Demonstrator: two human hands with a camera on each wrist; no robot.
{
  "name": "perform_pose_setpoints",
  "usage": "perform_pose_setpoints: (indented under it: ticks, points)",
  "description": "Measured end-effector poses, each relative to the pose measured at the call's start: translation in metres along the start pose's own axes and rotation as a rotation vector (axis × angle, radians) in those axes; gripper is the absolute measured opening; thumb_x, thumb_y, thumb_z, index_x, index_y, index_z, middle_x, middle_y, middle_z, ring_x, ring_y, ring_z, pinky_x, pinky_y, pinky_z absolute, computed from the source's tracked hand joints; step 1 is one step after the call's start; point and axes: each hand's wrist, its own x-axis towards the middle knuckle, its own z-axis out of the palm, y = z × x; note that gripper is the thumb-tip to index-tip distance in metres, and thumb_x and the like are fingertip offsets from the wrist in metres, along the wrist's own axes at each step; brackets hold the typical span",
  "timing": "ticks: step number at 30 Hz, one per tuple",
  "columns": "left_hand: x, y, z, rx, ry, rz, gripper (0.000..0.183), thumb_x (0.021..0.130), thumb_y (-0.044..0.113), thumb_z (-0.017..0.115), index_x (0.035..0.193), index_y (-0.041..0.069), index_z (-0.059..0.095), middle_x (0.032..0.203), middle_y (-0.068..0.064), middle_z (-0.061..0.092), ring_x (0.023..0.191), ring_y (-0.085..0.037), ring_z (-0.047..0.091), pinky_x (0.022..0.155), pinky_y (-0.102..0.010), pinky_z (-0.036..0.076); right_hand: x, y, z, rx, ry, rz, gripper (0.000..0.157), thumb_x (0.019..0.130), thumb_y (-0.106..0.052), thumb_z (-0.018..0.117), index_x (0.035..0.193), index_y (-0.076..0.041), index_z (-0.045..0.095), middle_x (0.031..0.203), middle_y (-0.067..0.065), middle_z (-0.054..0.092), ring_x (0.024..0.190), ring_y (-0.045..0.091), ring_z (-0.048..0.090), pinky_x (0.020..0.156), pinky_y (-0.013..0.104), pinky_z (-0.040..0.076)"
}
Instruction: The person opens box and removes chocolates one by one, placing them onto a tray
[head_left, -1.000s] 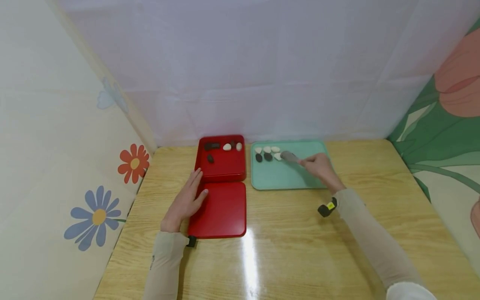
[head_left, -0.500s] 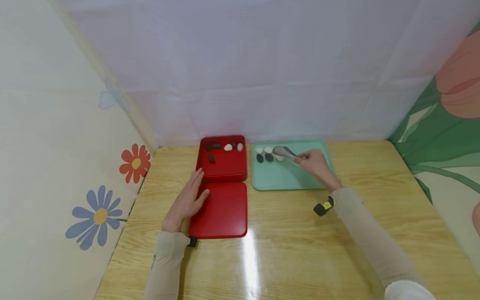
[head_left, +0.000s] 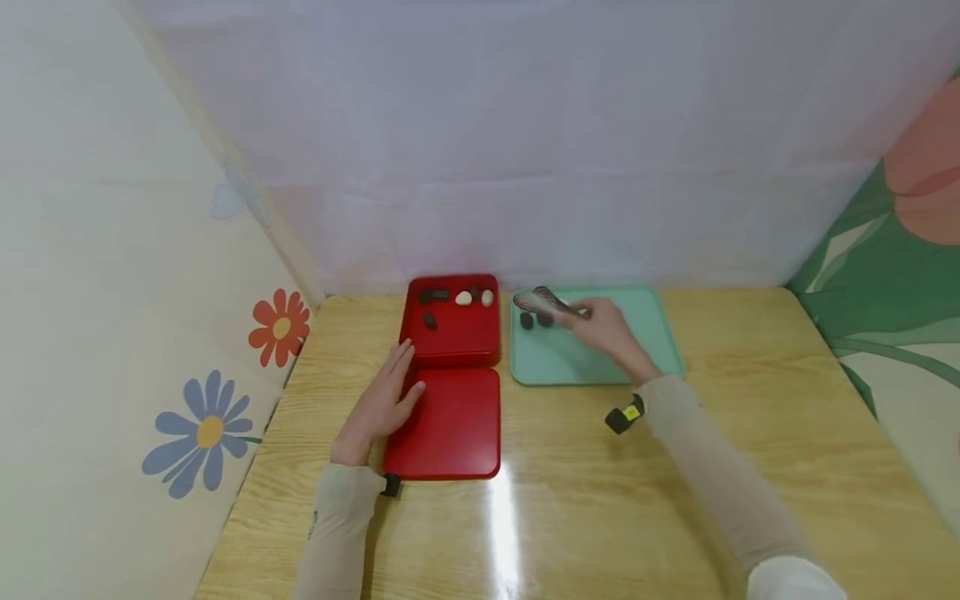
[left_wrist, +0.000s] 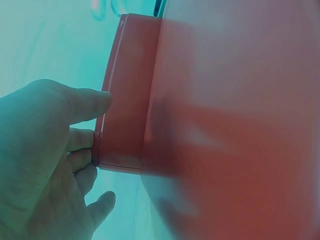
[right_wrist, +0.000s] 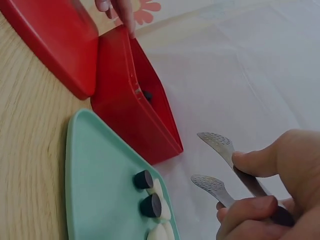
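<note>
1. Head view: nearest, two pale sleeves (head_left: 716, 467) reach over a wood-grain table (head_left: 585, 517), one to the near left of the green tray (head_left: 555, 362), the other in across its near right edge.
2. By the right sleeve's cuff, just nearer than the green tray, is a black device (head_left: 622, 417) with a yellow mark.
3. A flat red piece (head_left: 444, 425) lies to the near left of the green tray.
4. The left hand (head_left: 378, 408), well left of the green tray, is released: its fingers lie extended, touching the rim of the red box (head_left: 453, 354), with the thumb spread away from them.
5. Above the green tray, the right hand (head_left: 603, 323) grasps metal tongs (right_wrist: 249, 181), whose perforated ends stand apart over the tray's far left corner.
6. On the green tray, towards that corner, sit two dark pieces (right_wrist: 150, 206) with white pieces (right_wrist: 159, 232) beside them; in the head view the tongs partly cover these.
7. Just left of the green tray stands the red box, holding more dark and pale pieces (head_left: 463, 298).
8. Beyond the green tray hangs a pale cloth (head_left: 525, 150); painted flowers (head_left: 210, 432) show well left of the tray.
</note>
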Motion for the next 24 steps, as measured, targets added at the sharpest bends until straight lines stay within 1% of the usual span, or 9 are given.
perform_pose_setpoints:
  ticks: [2, 4, 6, 12, 14, 17, 20, 22, 24]
  points:
    - [0.000, 0.001, 0.000, -0.003, -0.001, -0.004, 0.075, 0.109, 0.023, 0.060, 0.169, -0.002, 0.022, 0.179, -0.016, 0.015, 0.166, -0.041, 0.010, 0.130, -0.061, 0.025, 0.001, -0.003, 0.002, 0.010, 0.001, -0.005, 0.057, 0.102, -0.049, 0.068, 0.140, -0.006, 0.068, 0.097, 0.009, 0.066, 0.068, 0.013, 0.046, 0.056, 0.027, 0.040]
    - [0.000, 0.001, 0.001, -0.001, -0.002, -0.004, 0.075, 0.109, 0.023, 0.060, 0.169, -0.002, 0.022, 0.179, -0.016, 0.015, 0.166, -0.040, 0.009, 0.130, -0.061, 0.025, 0.003, -0.007, 0.004, 0.016, 0.002, -0.011, 0.059, 0.102, -0.051, 0.068, 0.141, -0.007, 0.067, 0.092, 0.006, 0.064, 0.066, 0.013, 0.046, 0.056, 0.027, 0.040]
    - [-0.001, 0.002, 0.000, -0.003, -0.001, -0.002, 0.075, 0.110, 0.023, 0.060, 0.169, -0.002, 0.022, 0.179, -0.017, 0.016, 0.166, -0.041, 0.010, 0.130, -0.061, 0.025, 0.004, -0.011, 0.006, 0.022, 0.006, -0.024, 0.059, 0.101, -0.052, 0.069, 0.140, -0.007, 0.068, 0.089, 0.005, 0.063, 0.065, 0.013, 0.046, 0.055, 0.027, 0.040]
    - [-0.001, 0.003, -0.001, -0.002, 0.013, 0.015, 0.073, 0.110, 0.022, 0.060, 0.167, -0.004, 0.024, 0.178, -0.019, 0.018, 0.165, -0.044, 0.012, 0.130, -0.062, 0.025, 0.008, -0.024, 0.016, 0.031, -0.003, -0.071, 0.064, 0.096, -0.054, 0.075, 0.137, -0.006, 0.070, 0.098, 0.009, 0.073, 0.070, 0.014, 0.052, 0.059, 0.029, 0.045]
    - [-0.002, 0.003, -0.001, 0.001, 0.023, 0.022, 0.073, 0.110, 0.022, 0.060, 0.167, -0.005, 0.024, 0.177, -0.020, 0.019, 0.165, -0.045, 0.013, 0.129, -0.063, 0.025, 0.008, -0.028, 0.019, 0.028, -0.008, -0.087, 0.061, 0.096, -0.052, 0.076, 0.135, -0.005, 0.071, 0.094, 0.008, 0.072, 0.068, 0.014, 0.052, 0.057, 0.028, 0.044]
    - [-0.002, 0.003, -0.001, 0.002, 0.033, 0.030, 0.073, 0.109, 0.021, 0.060, 0.167, -0.006, 0.025, 0.177, -0.021, 0.020, 0.164, -0.046, 0.014, 0.129, -0.063, 0.026, 0.009, -0.034, 0.024, 0.022, -0.021, -0.109, 0.053, 0.097, -0.048, 0.076, 0.129, -0.006, 0.074, 0.088, 0.007, 0.069, 0.062, 0.013, 0.048, 0.054, 0.028, 0.041]
    - [-0.003, 0.004, -0.001, 0.000, 0.035, 0.028, 0.073, 0.109, 0.020, 0.061, 0.167, -0.005, 0.025, 0.177, -0.021, 0.020, 0.164, -0.046, 0.014, 0.129, -0.063, 0.026, 0.010, -0.038, 0.030, 0.011, -0.037, -0.119, 0.048, 0.098, -0.046, 0.076, 0.125, -0.007, 0.076, 0.091, 0.009, 0.073, 0.061, 0.011, 0.046, 0.054, 0.028, 0.040]
    - [-0.003, 0.005, -0.001, 0.001, 0.033, 0.024, 0.072, 0.109, 0.020, 0.061, 0.167, -0.005, 0.025, 0.177, -0.020, 0.020, 0.164, -0.046, 0.014, 0.129, -0.062, 0.026, 0.012, -0.041, 0.034, 0.005, -0.049, -0.118, 0.048, 0.099, -0.046, 0.075, 0.128, -0.007, 0.075, 0.096, 0.011, 0.076, 0.061, 0.011, 0.046, 0.054, 0.028, 0.040]
    - [-0.003, 0.005, -0.001, -0.001, 0.030, 0.020, 0.072, 0.109, 0.020, 0.061, 0.167, -0.005, 0.025, 0.178, -0.020, 0.019, 0.164, -0.045, 0.013, 0.129, -0.062, 0.026, 0.013, -0.044, 0.040, -0.009, -0.056, -0.121, 0.050, 0.099, -0.046, 0.075, 0.130, -0.007, 0.075, 0.097, 0.012, 0.075, 0.060, 0.011, 0.047, 0.054, 0.028, 0.041]
